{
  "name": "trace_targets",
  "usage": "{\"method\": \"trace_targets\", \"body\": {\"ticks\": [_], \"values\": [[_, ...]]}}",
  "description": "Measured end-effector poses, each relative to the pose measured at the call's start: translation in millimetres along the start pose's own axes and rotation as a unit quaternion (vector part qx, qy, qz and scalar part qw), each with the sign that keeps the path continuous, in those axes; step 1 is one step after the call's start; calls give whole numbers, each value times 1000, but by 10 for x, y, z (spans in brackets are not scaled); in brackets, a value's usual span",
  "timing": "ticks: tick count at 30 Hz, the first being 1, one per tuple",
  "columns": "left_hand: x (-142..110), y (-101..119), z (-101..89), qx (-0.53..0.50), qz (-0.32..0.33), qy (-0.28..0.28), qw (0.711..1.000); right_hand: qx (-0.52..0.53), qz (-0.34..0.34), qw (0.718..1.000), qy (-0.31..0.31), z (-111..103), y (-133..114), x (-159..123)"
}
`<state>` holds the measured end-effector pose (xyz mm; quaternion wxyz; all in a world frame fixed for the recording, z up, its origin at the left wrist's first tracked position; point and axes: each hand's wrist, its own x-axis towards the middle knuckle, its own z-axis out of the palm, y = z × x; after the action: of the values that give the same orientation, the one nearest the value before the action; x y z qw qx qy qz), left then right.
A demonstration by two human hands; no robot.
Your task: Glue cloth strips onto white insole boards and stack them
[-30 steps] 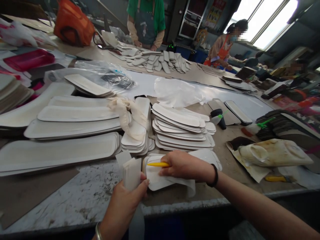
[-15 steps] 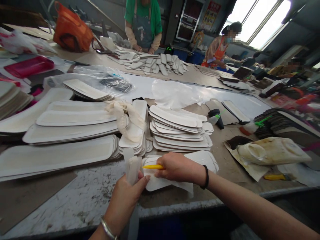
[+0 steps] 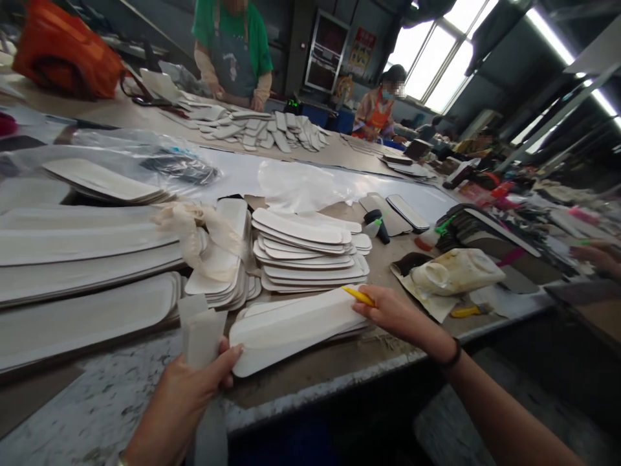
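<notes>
Pinching translucent strips (image 3: 201,333), the left hand (image 3: 194,382) thumbs a long white panel (image 3: 291,323); the right hand's (image 3: 395,317) fingers grip a yellow pointed tool (image 3: 359,296)

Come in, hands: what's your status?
Left hand holding pale strip, thumb on white panel. Right hand gripping yellow tool at panel's other end. Stacked panels just beyond.

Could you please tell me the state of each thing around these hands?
Left hand: closed on pale flexible strips.
Right hand: closed on yellow pointed tool.
Long white round-cornered panel: lying flat.
Cream fabric strip: crumpled, draped over stacked white panels.
Stained cream plastic container: lying on its side.
Clear plastic bag: crumpled.
</notes>
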<state>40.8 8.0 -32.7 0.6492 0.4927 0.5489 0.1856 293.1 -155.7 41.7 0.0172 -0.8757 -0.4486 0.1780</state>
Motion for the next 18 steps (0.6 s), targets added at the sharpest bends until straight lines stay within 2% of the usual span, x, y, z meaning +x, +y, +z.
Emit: {"method": "trace_targets", "body": {"ticks": [5, 8, 12, 18], "values": [[27, -8, -13, 0, -19, 8, 1000, -69, 48, 996, 15, 65, -53, 35], [53, 4, -34, 18, -29, -1, 999, -98, 46, 994, 6, 58, -90, 78], [42, 51, -12, 8, -37, 0, 999, -93, 46, 995, -8, 50, -81, 126], [-12, 96, 66, 13, -39, 31, 999, -64, 36, 997, -27, 77, -26, 152]]}}
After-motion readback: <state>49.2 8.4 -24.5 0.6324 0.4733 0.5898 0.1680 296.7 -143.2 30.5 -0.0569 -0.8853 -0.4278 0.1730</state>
